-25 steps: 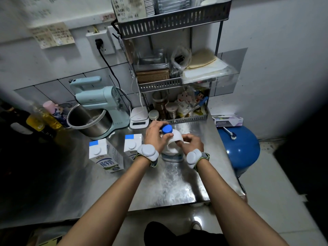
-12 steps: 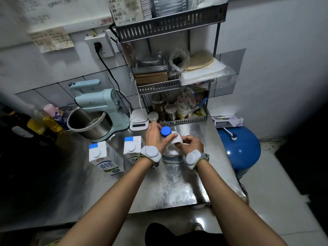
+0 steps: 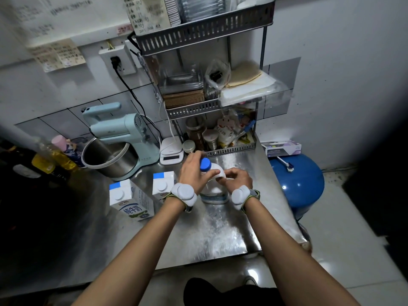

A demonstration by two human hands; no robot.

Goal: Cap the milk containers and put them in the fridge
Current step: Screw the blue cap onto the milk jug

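My left hand (image 3: 193, 171) has its fingers curled round the neck of the milk jug (image 3: 213, 192), just under the blue cap (image 3: 205, 164). The cap sits on the jug's mouth, but I cannot tell whether it is screwed tight. My right hand (image 3: 239, 178) is curled too, fingertips pinching the jug's white handle, and my knuckles hide most of it. The jug stands on the steel counter (image 3: 220, 230).

Left of the jug are two milk cartons, each with a white round cap on. The near carton (image 3: 163, 184) is just beside the jug, partly behind my left wrist. The far carton (image 3: 130, 200) reads 纯牛奶 in blue on its side.

Beyond the jug sit a white scale (image 3: 171, 151) and a wire rack (image 3: 209, 149) — the print on its packets is too small to read. A pale blue stand mixer (image 3: 119, 138) is off to the jug's far left, and a blue drum (image 3: 295, 184) to its right.
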